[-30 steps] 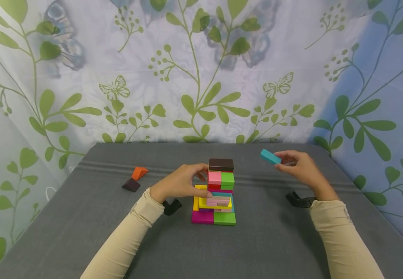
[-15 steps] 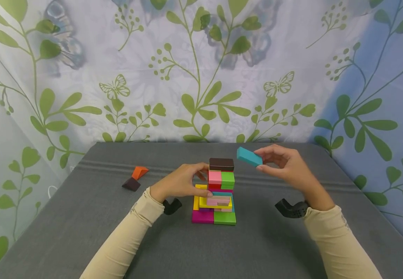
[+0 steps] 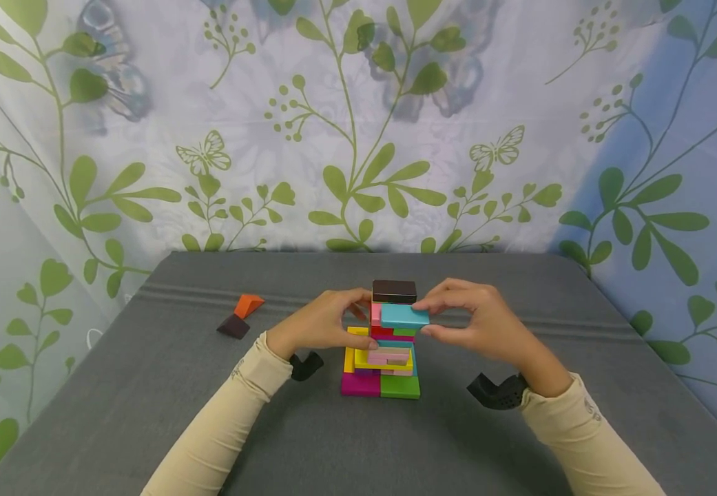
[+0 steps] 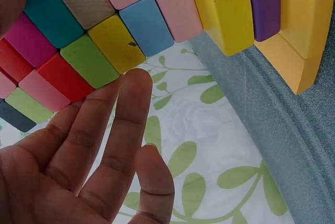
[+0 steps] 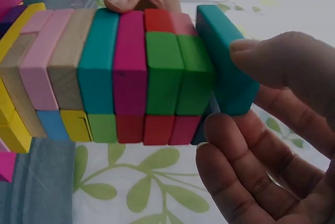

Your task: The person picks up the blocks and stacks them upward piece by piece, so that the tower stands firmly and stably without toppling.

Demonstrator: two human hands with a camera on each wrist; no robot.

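A tower of colourful wooden blocks (image 3: pixel 390 355) stands on the table, with a dark brown block (image 3: pixel 394 291) on top. My left hand (image 3: pixel 317 325) holds the tower from its left side, thumb on the front and fingers reaching behind; in the left wrist view the fingertips (image 4: pixel 137 80) meet the blocks' far faces. Between thumb and fingers, my right hand (image 3: pixel 485 318) pinches a teal block (image 3: pixel 404 316) at its right end. That block overlaps the upper tower in the head view. In the right wrist view it is right beside the green blocks (image 5: pixel 196 75), largely hiding the dark top block.
On the left of the grey-covered table (image 3: pixel 147 386) lie an orange triangular block (image 3: pixel 248 306) and a dark brown triangular block (image 3: pixel 234 326), close together. A leaf-patterned curtain (image 3: pixel 358 124) hangs behind the table. Black wrist cameras (image 3: pixel 496 393) sit below both hands.
My right hand has brought the teal block leftward from the right of the table to the front of the tower's upper part, now more level. The left hand and tower have stayed put.
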